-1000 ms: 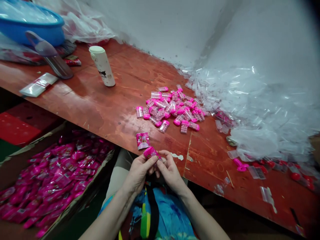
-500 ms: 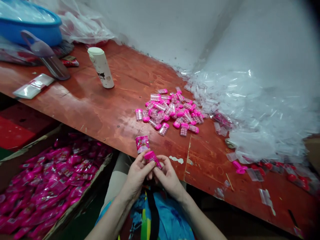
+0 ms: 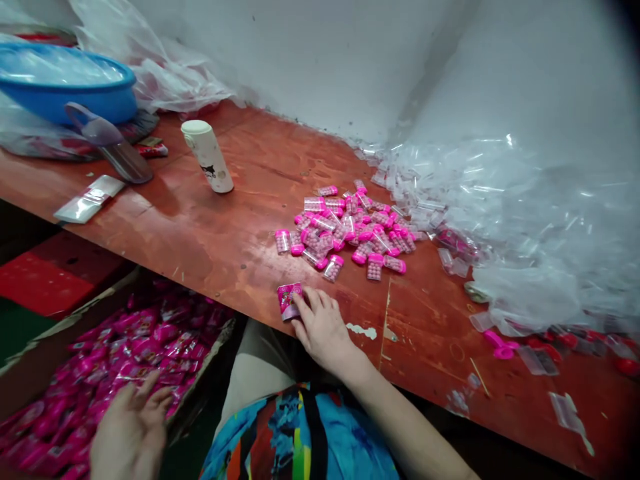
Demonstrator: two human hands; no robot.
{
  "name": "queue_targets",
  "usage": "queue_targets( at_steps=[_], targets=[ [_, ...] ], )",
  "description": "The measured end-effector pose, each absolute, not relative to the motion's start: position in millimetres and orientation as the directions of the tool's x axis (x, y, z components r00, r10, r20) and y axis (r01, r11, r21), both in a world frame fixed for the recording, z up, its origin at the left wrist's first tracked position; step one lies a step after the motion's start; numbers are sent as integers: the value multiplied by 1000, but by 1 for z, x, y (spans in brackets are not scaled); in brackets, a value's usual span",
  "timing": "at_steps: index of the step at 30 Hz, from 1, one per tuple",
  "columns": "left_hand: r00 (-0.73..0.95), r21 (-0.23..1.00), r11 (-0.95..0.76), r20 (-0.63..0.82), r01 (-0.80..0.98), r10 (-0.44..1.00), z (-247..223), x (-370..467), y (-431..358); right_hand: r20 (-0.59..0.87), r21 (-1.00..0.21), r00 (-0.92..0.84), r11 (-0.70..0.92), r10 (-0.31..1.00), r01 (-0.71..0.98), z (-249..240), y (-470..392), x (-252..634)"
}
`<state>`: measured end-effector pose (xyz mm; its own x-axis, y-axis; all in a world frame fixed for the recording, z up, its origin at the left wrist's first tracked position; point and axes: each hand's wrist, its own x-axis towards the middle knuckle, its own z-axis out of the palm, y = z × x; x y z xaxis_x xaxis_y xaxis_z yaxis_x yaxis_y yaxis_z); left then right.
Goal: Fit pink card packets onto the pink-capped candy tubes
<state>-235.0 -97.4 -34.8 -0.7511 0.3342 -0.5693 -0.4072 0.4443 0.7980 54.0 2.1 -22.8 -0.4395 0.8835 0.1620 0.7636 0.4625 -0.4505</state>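
At the table's front edge lies a flat pink printed pouch (image 3: 287, 300), which looks like the top of a small stack. My right hand (image 3: 323, 331) has its thumb and forefinger closed on the pouch's right side. Low on the left, my left hand (image 3: 131, 427) hangs over a carton (image 3: 206, 373) of filled pink pouches (image 3: 143, 327). Its fingers are apart and nothing shows in them. Beyond my right hand, a pile of small clear bottles (image 3: 325, 230) with pink caps and pink beads is spread on the table.
A white flask (image 3: 209, 160), a purple bottle (image 3: 120, 153) and a blue basin (image 3: 70, 100) stand at the left. Clear empty plastic containers (image 3: 500, 213) heap against the wall at right. Pink and red caps (image 3: 500, 345) lie on the red-brown table (image 3: 200, 247).
Both hands held a pink pouch together before; it has left them. My left hand has moved down left over the carton, and my right hand has reached forward to the flat pouch.
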Motion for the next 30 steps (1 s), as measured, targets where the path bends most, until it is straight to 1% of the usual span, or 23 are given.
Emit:
queue_targets(
  at_steps=[1, 2, 4, 6, 9, 12, 14, 16, 17, 19, 21, 22, 23, 25, 27, 28, 29, 30],
  targets=[
    [-722, 788, 379, -605, -485, 335, -32, -221, -93, 163, -363, -447, 474, 880, 802, -29, 4, 49],
    [-665, 770, 349, -637, -534, 389, -28, -204, -88, 167, -305, -449, 479, 878, 823, -35, 4, 45],
    [-596, 782, 316, -617, -536, 514, -22, -171, -78, 192, -258, -451, 488, 872, 834, -46, 2, 41],
    [-514, 820, 325, -555, -472, 654, -16, -143, -71, 226, -258, -449, 498, 865, 828, -52, -2, 42],
    [-335, 873, 395, -478, -288, 812, -11, -117, -63, 290, -284, -444, 519, 848, 806, -51, -7, 47],
    [-185, 875, 458, -482, -159, 857, -8, -102, -50, 375, -311, -421, 540, 826, 782, -46, -10, 52],
    [-117, 867, 473, -492, -157, 863, -7, -95, -39, 419, -331, -409, 556, 810, 763, -44, -12, 55],
    [-80, 863, 465, -487, -196, 870, -7, -91, -29, 433, -385, -410, 576, 803, 722, -41, -14, 59],
    [-84, 862, 455, -482, -222, 872, -7, -89, -26, 429, -441, -403, 577, 808, 688, -39, -15, 60],
    [-119, 864, 432, -473, -259, 873, -7, -87, -21, 406, -625, -338, 528, 849, 576, -36, -16, 62],
    [-139, 866, 425, -470, -264, 872, -6, -85, -19, 313, -845, -206, 370, 927, 387, -34, -14, 61],
    [-137, 866, 426, -470, -262, 872, -5, -83, -18, 235, -922, -138, 265, 962, 280, -33, -12, 60],
    [-133, 867, 426, -469, -259, 873, -4, -81, -17, 155, -968, -88, 169, 984, 184, -32, -9, 57],
    [-154, 882, 407, -449, -238, 880, -3, -78, -15, 48, -997, -56, 52, 997, 59, -32, 0, 53],
    [-225, 911, 377, -408, -170, 885, -4, -76, -12, 36, -999, -70, 38, 997, 31, -32, 9, 51],
    [-266, 923, 365, -385, -124, 884, -5, -76, -10, 50, -997, -78, 54, 996, 59, -32, 14, 52],
    [-297, 931, 357, -364, -81, 883, -6, -77, -10, 64, -989, -83, 74, 995, 127, -33, 17, 54],
    [-318, 935, 350, -347, -48, 883, -8, -78, -9, 71, -967, -87, 90, 994, 237, -33, 20, 56]
  ],
)
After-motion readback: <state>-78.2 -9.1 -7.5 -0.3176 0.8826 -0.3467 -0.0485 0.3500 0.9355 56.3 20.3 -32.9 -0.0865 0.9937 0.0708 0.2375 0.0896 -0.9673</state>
